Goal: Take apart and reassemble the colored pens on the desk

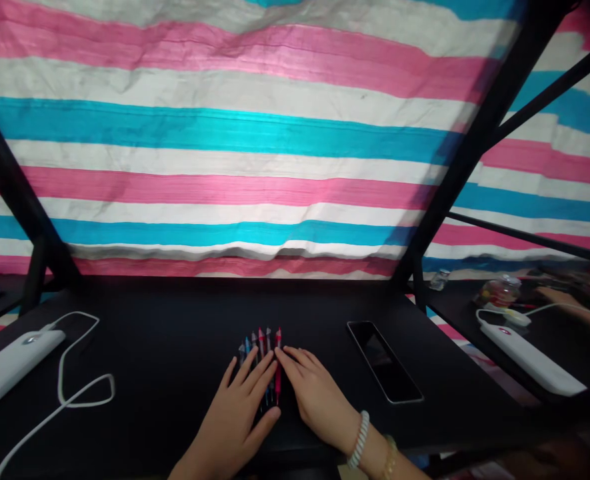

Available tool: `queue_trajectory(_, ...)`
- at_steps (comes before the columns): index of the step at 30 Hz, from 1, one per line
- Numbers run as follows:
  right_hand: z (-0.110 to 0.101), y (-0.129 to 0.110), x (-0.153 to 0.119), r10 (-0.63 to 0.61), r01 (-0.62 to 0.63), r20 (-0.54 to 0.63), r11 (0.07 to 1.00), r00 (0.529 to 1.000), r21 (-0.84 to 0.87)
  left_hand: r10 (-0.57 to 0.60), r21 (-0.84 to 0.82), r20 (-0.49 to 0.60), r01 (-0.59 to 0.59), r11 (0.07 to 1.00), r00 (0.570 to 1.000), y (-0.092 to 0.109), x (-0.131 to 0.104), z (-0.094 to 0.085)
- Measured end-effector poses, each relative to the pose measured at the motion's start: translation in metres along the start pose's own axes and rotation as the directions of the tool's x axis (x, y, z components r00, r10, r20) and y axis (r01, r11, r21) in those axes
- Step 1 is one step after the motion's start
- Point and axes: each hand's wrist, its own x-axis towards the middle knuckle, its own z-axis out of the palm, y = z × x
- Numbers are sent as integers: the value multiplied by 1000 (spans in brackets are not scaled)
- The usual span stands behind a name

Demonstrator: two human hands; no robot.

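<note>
Table: black top, dark and flat, the pens lying on it toward the near edge, around mid-width.
Back and side: striped sheet in pink, blue and white, creased, behind black slanting posts.
Left of table: long white box with a white cord looping on the top.
Right of table: phone, dark screen up, near the right hand, not touching it.
Next table, right: jar, second white box, another person's hand, blurred.
Pens: a row side by side, tips away from the wearer, partly covered.
Left hand: fingers spread wide, flat across the pens; thumb held out.
Right hand: fingers straight, close together, fingertips at the rightmost red pen; exact contact cannot be told. Striped band on wrist.
</note>
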Motion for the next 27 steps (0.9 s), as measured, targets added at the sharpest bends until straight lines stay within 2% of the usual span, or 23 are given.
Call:
queue_trajectory(4, 0, 4, -14, 36, -36, -7, 997, 999, 62, 8, -5, 17, -8, 1000, 1000, -1, 0, -1)
queue_trajectory(9, -1, 5, -20, 125, -118, -75, 989, 989, 91, 19, -27, -23, -19, 999, 1000, -2, -1, 2)
queue_trajectory(17, 0, -5, -14, 71, -70, -12, 997, 997, 35, 18, -22, 0, -18, 1000, 1000, -1, 0, 1)
queue_trajectory(22, 8, -11, -19, 107, -108, 18, 990, 994, 91, 14, -15, 22, -14, 1000, 1000, -2, -1, 1)
queue_trajectory(27, 14, -24, -16, 156, -148, -28, 971, 987, 189, 4, -25, 3, -4, 1000, 1000, -2, -2, 3)
